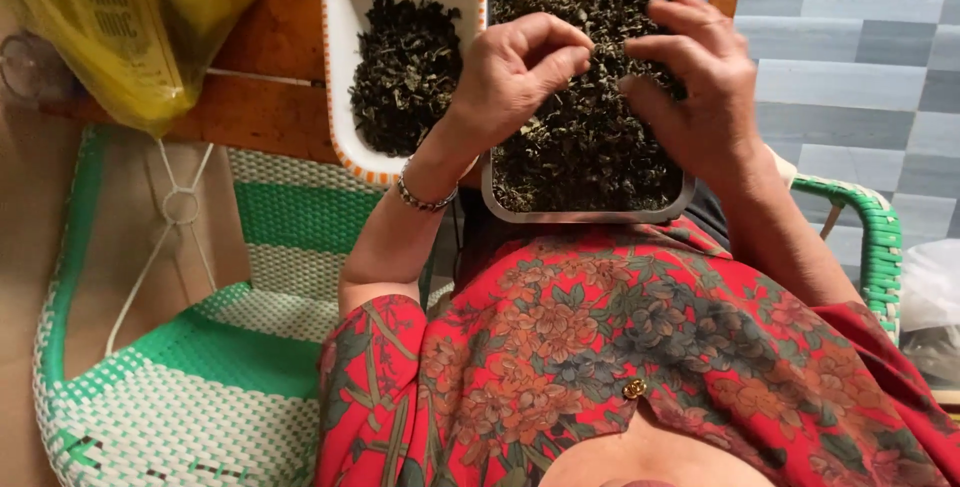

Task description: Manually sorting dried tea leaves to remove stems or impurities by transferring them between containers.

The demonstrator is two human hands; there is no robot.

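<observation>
My left hand (515, 67) and my right hand (695, 77) hover over a metal tray (590, 215) filled with dark dried leaves (580, 137). Both hands pinch a small piece of leaf (605, 47) between thumb and fingertips, close together. A beaded bracelet (425, 199) circles my left wrist. To the left sits a white dish with an orange rim (340, 97) holding a smaller pile of dark leaves (405, 72).
A wooden table (270, 67) carries both containers. A yellow plastic bag (130, 17) hangs at the upper left. I sit in a green and white woven chair (200, 367), armrest (870, 227) at right. Grey tiled floor (850, 57) lies to the right.
</observation>
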